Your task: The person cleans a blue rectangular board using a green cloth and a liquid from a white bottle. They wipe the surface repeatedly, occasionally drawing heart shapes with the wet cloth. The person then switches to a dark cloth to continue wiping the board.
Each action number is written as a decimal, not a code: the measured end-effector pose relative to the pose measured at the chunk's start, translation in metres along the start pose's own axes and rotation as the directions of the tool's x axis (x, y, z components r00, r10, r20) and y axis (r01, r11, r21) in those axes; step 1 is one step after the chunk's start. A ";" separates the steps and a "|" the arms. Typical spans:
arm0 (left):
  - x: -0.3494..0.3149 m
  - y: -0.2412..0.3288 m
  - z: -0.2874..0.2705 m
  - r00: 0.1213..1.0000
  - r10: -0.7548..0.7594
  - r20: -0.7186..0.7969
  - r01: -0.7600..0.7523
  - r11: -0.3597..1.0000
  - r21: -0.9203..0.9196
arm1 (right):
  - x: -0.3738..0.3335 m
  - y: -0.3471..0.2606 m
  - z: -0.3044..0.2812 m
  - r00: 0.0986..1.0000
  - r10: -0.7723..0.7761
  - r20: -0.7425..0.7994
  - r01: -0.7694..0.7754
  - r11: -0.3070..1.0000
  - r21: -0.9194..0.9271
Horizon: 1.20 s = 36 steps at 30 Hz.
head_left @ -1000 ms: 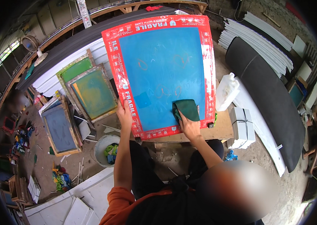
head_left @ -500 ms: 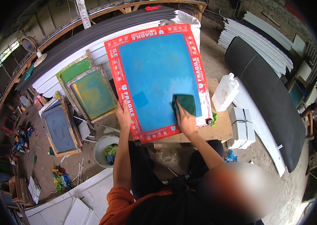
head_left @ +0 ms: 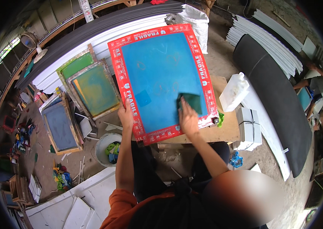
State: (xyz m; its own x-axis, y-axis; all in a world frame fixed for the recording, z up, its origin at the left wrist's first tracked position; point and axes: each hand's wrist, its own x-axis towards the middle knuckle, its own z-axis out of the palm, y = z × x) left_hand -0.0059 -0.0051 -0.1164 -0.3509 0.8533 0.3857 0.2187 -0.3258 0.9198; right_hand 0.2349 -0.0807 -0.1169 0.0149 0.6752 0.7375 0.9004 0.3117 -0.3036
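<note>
A screen printing frame (head_left: 157, 72) with a blue mesh and red printed tape round its border is tilted up in front of me on a small wooden table (head_left: 224, 129). My left hand (head_left: 126, 115) grips its left edge near the lower corner. Against the lower right of the mesh, my right hand (head_left: 188, 116) presses a dark green cloth (head_left: 192, 102), fingers closed on it. Faint orange marks show on the mesh, and a darker blue square lies at its left.
A white plastic jug (head_left: 233, 93) stands right of the frame, near a tied stack of white boxes (head_left: 248, 128). A bucket with rags (head_left: 104, 150) sits on the floor at left. Other framed screens (head_left: 94, 91) lean beyond it. Another person's arm (head_left: 302, 84) shows at far right.
My right hand and the green cloth have shifted slightly on the mesh. The frame has turned a little, and the view has moved slightly.
</note>
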 end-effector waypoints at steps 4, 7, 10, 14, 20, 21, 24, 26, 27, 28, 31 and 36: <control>0.007 -0.015 -0.001 0.999 -0.035 0.024 0.033 0.998 0.048 | -0.049 -0.038 0.004 0.966 -0.169 0.195 0.162 0.985 0.052; 0.008 -0.019 0.000 0.998 -0.059 0.012 0.058 0.996 0.061 | -0.035 -0.028 -0.016 0.929 -0.260 0.265 0.255 0.965 0.053; 0.006 -0.015 0.000 0.993 -0.115 0.037 0.113 0.993 0.046 | -0.016 -0.007 -0.026 0.951 -0.209 0.227 0.216 0.976 -0.007; -0.002 -0.006 -0.007 0.995 -0.098 0.021 0.097 0.994 0.041 | 0.003 -0.004 -0.034 0.994 -0.081 0.080 0.087 0.993 -0.083; -0.017 -0.005 -0.010 0.993 -0.119 -0.025 0.118 0.992 -0.045 | -0.028 -0.033 -0.012 0.948 -0.055 0.314 0.044 0.998 0.040; -0.017 -0.003 -0.010 0.992 -0.122 -0.016 0.121 0.991 -0.060 | -0.031 -0.042 -0.011 0.931 -0.092 0.354 0.063 0.994 0.092; -0.019 0.005 -0.013 0.987 -0.163 0.006 0.163 0.986 -0.020 | -0.028 -0.046 -0.005 0.884 -0.191 0.427 0.210 0.978 0.002; -0.018 0.014 -0.014 0.990 -0.140 0.011 0.140 0.990 -0.022 | -0.014 -0.036 -0.007 0.929 -0.113 0.353 0.168 0.978 -0.128; -0.017 0.017 -0.014 0.992 -0.127 0.010 0.127 0.992 -0.024 | -0.005 -0.028 -0.010 0.947 -0.080 0.310 0.144 0.971 -0.190; -0.015 0.018 -0.012 0.994 -0.106 -0.002 0.105 0.994 -0.035 | 0.003 -0.019 -0.011 0.973 -0.031 0.230 0.095 0.958 -0.270; -0.007 0.021 -0.005 0.999 -0.037 -0.015 0.036 0.998 -0.044 | 0.011 -0.007 -0.025 0.989 -0.050 0.140 0.078 0.976 -0.203; 0.009 0.026 0.006 0.999 0.011 0.048 -0.008 0.999 -0.044 | -0.023 -0.017 -0.023 0.981 -0.112 0.159 0.111 0.994 0.018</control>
State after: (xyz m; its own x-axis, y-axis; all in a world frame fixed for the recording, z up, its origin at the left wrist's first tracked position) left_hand 0.0018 -0.0035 -0.0892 -0.3043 0.8684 0.3915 0.1813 -0.3507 0.9188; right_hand 0.2292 -0.1167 -0.1146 -0.1555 0.7336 0.6616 0.8884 0.3966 -0.2310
